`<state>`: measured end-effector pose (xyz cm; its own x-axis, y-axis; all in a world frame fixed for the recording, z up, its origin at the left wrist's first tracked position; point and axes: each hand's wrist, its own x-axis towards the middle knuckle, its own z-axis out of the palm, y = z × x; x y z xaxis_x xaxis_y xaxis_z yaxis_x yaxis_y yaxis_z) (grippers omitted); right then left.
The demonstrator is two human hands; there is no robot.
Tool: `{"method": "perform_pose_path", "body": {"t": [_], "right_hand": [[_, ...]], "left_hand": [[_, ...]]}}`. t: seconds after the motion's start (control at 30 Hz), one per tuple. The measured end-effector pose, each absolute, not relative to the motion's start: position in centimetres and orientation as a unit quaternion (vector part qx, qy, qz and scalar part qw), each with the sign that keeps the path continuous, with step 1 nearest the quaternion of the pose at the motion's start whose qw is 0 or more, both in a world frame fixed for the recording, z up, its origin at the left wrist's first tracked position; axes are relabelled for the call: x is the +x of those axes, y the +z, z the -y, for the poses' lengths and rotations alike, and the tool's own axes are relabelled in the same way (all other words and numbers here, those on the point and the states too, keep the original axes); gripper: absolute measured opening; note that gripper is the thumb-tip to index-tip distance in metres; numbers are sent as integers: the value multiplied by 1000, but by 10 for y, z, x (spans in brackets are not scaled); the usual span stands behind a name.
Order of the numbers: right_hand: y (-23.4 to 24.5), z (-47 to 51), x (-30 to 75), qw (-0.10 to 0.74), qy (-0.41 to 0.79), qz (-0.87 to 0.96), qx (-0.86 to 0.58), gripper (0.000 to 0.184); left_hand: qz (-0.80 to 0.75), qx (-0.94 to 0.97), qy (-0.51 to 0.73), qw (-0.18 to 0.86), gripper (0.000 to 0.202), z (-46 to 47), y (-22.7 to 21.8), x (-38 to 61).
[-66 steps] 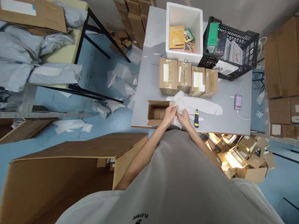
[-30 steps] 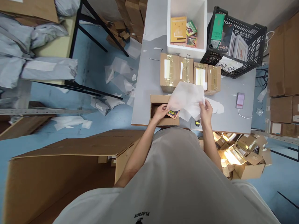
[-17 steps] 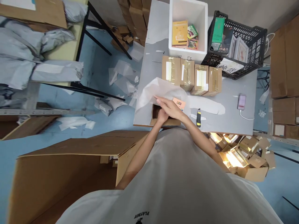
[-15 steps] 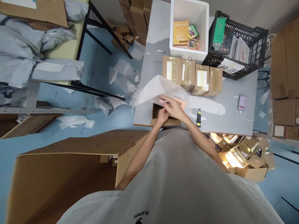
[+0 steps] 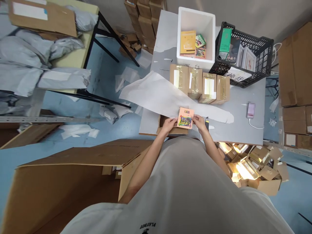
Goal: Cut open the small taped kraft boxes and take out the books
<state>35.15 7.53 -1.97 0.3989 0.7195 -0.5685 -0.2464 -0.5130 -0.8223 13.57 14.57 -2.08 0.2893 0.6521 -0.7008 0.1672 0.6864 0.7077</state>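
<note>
A small orange-pink picture book (image 5: 185,114) with a colourful cover is held level between my two hands. My left hand (image 5: 169,124) pinches its left edge, and my right hand (image 5: 200,123) grips the right edge. Beneath the book and my left hand lies an open cardboard box (image 5: 161,121), partly covered by them. A big sheet of white wrapping paper (image 5: 151,91) spreads behind the box and hangs past the table's left edge. Just right of my right hand is a utility knife (image 5: 207,123), partly hidden.
Several taped cartons (image 5: 209,87) stand in a row behind the paper. Farther back are a white foam box (image 5: 179,35) with booklets and a black crate (image 5: 264,61) of books. A phone (image 5: 250,110) lies right; a large open carton (image 5: 73,156) stands lower left.
My hands have moved apart and now hold the book by both sides above the box. The white paper has dropped flat to the left and back.
</note>
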Motion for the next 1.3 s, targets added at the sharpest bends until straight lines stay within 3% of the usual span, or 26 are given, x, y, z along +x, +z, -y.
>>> {"method": "perform_pose_path", "body": {"t": [0.1, 0.23, 0.3, 0.43, 0.67, 0.87, 1.13, 1.3], "right_hand": [[-2, -75, 364, 516, 497, 164, -678, 67], [34, -72, 386, 567, 447, 181, -668, 63], [54, -71, 391, 584, 425, 201, -662, 60], [85, -73, 386, 603, 399, 236, -649, 60], [104, -80, 379, 618, 346, 265, -655, 57], [124, -76, 357, 587, 155, 326, -724, 38], [146, -79, 315, 603, 234, 321, -692, 45], [150, -77, 332, 631, 285, 304, -654, 53]], "left_hand": [[-561, 403, 100, 716, 40, -147, -7, 123], [-453, 464, -50, 759, 63, -153, 23, 104], [-449, 491, 3, 746, 72, -160, 41, 106], [-414, 506, 222, 723, 77, -173, 75, 134], [-391, 481, 254, 743, 67, -168, 98, 177], [-415, 506, 337, 677, 57, -156, 109, 187], [-335, 635, 389, 577, 37, -133, 143, 193], [-424, 570, 432, 556, 56, -148, 141, 178]]}}
